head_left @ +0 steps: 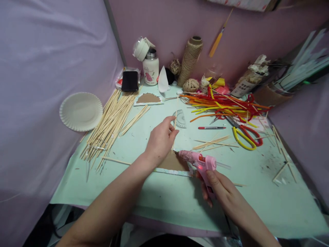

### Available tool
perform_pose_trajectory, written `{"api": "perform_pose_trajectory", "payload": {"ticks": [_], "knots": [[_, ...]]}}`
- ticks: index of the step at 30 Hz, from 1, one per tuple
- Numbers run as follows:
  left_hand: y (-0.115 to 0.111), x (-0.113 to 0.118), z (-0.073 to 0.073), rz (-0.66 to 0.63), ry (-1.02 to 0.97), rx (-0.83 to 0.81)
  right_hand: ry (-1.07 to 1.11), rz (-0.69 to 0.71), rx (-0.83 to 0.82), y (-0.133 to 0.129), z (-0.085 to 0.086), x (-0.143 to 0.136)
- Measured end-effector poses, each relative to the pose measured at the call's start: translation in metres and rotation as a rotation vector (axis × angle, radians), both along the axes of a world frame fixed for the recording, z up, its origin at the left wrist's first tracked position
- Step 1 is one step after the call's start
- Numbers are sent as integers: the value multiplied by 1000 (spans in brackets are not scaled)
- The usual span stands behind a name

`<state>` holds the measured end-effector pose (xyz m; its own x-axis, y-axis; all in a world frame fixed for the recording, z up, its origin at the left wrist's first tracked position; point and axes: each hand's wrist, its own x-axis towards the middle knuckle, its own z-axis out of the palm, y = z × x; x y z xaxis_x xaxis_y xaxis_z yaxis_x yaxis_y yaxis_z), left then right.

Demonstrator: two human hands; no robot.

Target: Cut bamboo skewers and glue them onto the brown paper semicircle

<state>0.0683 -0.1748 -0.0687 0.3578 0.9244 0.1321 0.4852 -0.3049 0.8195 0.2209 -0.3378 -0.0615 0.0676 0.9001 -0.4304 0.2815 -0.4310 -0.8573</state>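
Note:
Pinched upright between the fingers of my left hand (160,137) is a thin bamboo stick (175,120). My right hand (218,187) grips a pink hot glue gun (199,160) by its handle, and a clear glue stick pokes out of the back. The gun's nozzle points left and lies close to the lower end of the bamboo stick; whether they touch I cannot tell. Below both hands lies a brown cardboard piece (172,163) with a pale, patterned edging, partly hidden by my left arm. A clear protractor (180,119) lies just behind the stick.
A bundle of bamboo sticks (108,127) and a paper plate (81,111) lie left. At the back stand a white bottle (151,68) and a twine cone (190,60). Pipe cleaners (221,101), scissors (248,137), a red pen (212,128) and loose sticks (214,142) lie right.

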Motion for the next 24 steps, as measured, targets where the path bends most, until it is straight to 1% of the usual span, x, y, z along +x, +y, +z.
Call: {"api": "perform_pose_trajectory", "payload": {"ticks": [10, 24], "knots": [[0, -1, -4, -7, -2, 19, -69, 21, 28, 0, 2, 2], [0, -1, -4, -11, 22, 24, -46, -7, 29, 1, 4, 1]]}}
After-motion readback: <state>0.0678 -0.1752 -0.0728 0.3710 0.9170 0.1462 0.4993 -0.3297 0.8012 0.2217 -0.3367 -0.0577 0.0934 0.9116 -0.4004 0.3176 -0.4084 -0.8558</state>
